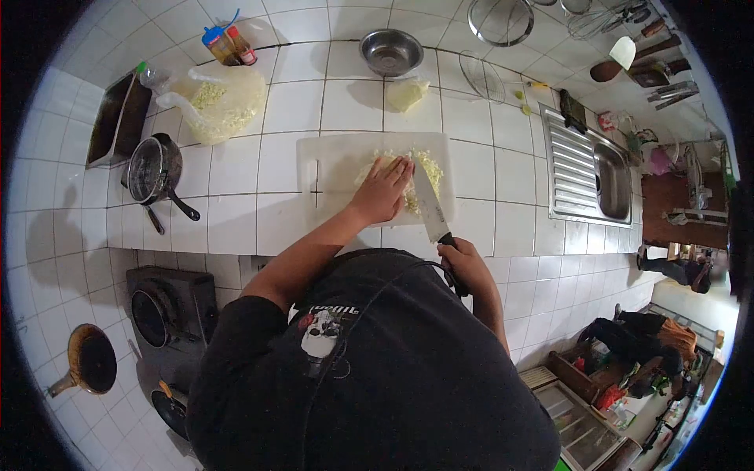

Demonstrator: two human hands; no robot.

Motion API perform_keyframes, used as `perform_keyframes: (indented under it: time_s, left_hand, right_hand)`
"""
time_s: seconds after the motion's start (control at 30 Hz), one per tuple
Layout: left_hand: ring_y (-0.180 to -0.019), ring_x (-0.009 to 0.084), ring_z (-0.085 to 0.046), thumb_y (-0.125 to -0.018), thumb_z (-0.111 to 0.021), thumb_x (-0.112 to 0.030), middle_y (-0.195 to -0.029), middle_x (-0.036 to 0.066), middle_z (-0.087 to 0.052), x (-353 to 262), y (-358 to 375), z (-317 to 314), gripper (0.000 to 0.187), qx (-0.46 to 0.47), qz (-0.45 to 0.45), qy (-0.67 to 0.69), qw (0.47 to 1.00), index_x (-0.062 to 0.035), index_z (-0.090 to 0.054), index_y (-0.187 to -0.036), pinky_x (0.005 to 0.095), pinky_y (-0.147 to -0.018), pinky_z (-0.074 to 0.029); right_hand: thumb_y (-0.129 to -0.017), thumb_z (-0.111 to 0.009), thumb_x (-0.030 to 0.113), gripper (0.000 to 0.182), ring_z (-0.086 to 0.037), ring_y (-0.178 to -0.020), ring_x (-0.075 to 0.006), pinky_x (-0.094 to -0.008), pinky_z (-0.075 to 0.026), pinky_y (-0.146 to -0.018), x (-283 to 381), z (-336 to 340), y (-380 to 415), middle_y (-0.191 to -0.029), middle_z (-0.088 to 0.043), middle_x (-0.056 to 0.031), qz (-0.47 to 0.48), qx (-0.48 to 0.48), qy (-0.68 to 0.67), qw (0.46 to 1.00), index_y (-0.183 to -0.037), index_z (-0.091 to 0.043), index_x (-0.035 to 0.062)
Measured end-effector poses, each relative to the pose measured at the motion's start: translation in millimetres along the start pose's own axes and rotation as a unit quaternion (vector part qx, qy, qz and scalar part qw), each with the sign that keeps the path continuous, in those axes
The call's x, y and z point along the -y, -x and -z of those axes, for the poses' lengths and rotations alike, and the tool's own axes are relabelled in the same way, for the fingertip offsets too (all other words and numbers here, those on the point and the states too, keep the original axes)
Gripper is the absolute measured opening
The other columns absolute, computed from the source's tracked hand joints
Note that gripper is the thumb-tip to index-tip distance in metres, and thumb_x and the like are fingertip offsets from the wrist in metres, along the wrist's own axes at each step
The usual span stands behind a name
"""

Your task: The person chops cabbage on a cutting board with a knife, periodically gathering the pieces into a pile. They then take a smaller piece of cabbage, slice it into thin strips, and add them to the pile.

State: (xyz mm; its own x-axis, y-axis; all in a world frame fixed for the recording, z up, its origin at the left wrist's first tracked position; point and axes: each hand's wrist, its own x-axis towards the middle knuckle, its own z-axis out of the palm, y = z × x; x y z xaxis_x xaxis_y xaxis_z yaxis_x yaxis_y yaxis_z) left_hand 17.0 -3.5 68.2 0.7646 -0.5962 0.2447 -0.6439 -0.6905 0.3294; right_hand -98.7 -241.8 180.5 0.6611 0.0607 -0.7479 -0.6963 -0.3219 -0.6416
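My left hand [383, 191] presses down on pale green cabbage [364, 171], its fingers close together and partly hiding it. Gripped by its black handle in my right hand [469, 267] is a large kitchen knife [426, 192]. The blade points away from me and lies right beside my left fingertips. Finely chopped cabbage [433, 166] is spread around the blade on a white cutting board [331, 208]. Beyond the board sits a larger cabbage chunk [407, 93], with a metal bowl [391, 53] behind it.
A plastic bag of chopped cabbage [236, 106] lies at the back left, near sauce bottles [242, 47]. Pans [153, 169] stand on the left counter. To the right is a steel sink [613, 180]. A strainer [482, 77] leans on the wall. Another person [640, 341] bends at far right.
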Motion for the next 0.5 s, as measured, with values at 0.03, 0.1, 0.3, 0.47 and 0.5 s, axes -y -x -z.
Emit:
perform_keyframes:
  time_s: [0.03,0.1,0.3,0.47,0.5]
  left_hand:
    - [-0.150,0.0335,-0.034,-0.090,-0.059,-0.018,-0.158,0.020,-0.038,0.8,1.8,-0.8,0.072,0.001,0.000,0.000,1.000,0.0031,-0.034,-0.154,0.0593,-0.122,-0.020]
    - [-0.141,0.0338,-0.047,-0.091,-0.058,-0.016,-0.146,0.023,-0.051,1.6,3.2,-1.6,0.063,-0.060,0.024,0.047,0.997,0.0031,-0.041,-0.149,0.0562,-0.120,-0.028]
    - [-0.103,0.0350,-0.065,-0.089,-0.060,-0.007,-0.106,0.020,-0.069,10.9,-2.4,10.0,0.043,-0.054,0.136,0.119,0.982,0.0015,-0.059,-0.132,0.0510,-0.111,-0.042]
    - [-0.104,0.0341,-0.066,-0.093,-0.058,-0.007,-0.111,0.018,-0.069,18.5,-3.6,12.1,0.044,-0.079,0.132,0.097,0.983,-0.0009,-0.055,-0.137,0.0527,-0.112,-0.042]
    - [-0.107,0.0353,-0.065,-0.093,-0.058,-0.007,-0.115,0.019,-0.068,17.2,-3.4,14.5,0.043,-0.138,0.106,0.097,0.980,0.0002,-0.056,-0.136,0.0527,-0.111,-0.042]
  right_hand:
    - [-0.097,-0.061,0.029,0.026,-0.050,-0.058,-0.0106,-0.0307,-0.040,-0.053,-2.3,0.0,0.0,-0.067,-0.053,0.0010,-0.001,0.001,-0.001,1.000,-0.091,-0.060,0.0035]
    - [-0.098,-0.060,0.031,0.028,-0.049,-0.056,-0.0099,-0.0306,-0.039,-0.051,-3.6,-0.6,0.0,-0.067,-0.053,0.0011,0.029,-0.026,-0.024,0.999,-0.092,-0.061,0.0030]
    - [-0.101,-0.059,0.035,0.034,-0.049,-0.055,-0.0103,-0.0307,-0.039,-0.050,6.0,-7.5,-3.9,-0.065,-0.052,0.0003,0.051,-0.043,-0.016,0.998,-0.092,-0.063,0.0021]
    - [-0.100,-0.060,0.037,0.037,-0.056,-0.059,-0.0161,-0.0339,-0.044,-0.057,9.7,-16.9,-13.4,-0.068,-0.059,-0.0048,0.067,-0.063,0.019,0.996,-0.094,-0.066,0.0010]
    - [-0.100,-0.061,0.037,0.037,-0.059,-0.060,-0.0210,-0.0362,-0.046,-0.060,8.9,-18.4,-15.0,-0.070,-0.063,-0.0081,0.076,-0.081,0.040,0.993,-0.094,-0.067,0.0008]
